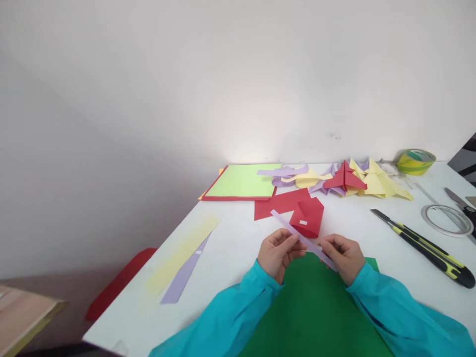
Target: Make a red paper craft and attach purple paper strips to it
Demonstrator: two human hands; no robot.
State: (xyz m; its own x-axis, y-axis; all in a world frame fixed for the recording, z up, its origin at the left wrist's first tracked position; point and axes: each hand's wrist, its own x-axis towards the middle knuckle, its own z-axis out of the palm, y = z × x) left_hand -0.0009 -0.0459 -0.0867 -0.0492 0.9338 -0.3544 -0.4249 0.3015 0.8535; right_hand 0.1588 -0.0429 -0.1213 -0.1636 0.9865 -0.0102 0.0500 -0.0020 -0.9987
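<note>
Left hand [275,253] and right hand [342,255] both clamp their grip on 1 lilac strip [311,244] over 1 green sheet [312,302]

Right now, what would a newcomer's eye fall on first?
Probably the green sheet at the near side, then the lilac strip held between left grip and right grip. Next, the folded red piece toward the back, and the utility knife at right.

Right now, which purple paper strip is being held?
The narrow strip pinched between the left hand and right hand; the other purple strips lie farther left or farther back, untouched.
</note>
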